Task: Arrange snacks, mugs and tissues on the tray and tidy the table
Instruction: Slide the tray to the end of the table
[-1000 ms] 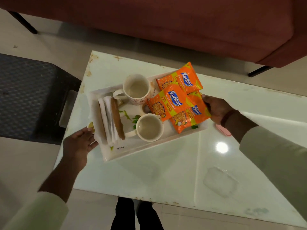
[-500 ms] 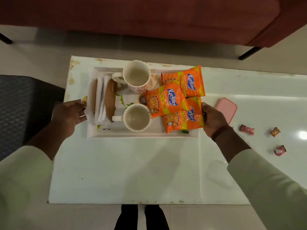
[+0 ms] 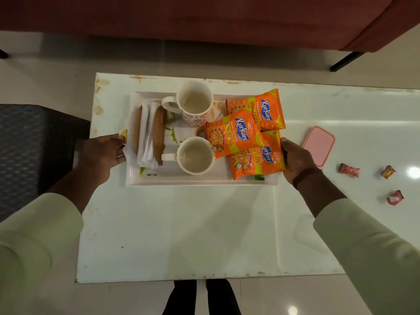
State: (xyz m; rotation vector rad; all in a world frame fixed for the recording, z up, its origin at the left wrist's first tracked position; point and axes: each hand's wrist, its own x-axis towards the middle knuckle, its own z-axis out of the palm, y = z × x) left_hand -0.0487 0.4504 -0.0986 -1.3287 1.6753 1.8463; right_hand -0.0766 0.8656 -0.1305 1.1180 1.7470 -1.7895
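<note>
A white rectangular tray (image 3: 200,180) lies on the far left part of the white table (image 3: 181,235). On it stand two empty mugs: a patterned one (image 3: 195,103) at the back and a plain white one (image 3: 196,155) in front. White tissues in a brown holder (image 3: 148,135) fill the tray's left end. Three orange Kurkure snack packets (image 3: 236,135) overlap at its right end. My left hand (image 3: 103,153) grips the tray's left edge and my right hand (image 3: 295,159) grips its right edge.
A pink lid (image 3: 319,145) lies just right of the tray. Three wrapped candies (image 3: 348,170) are scattered further right. A red sofa (image 3: 204,17) stands beyond the table, a dark woven seat (image 3: 34,144) at the left. My legs show below the near edge.
The tray has turned from a slanted position to square with the table's edges and now sits nearer the far left corner. Both hands stayed on its ends.
</note>
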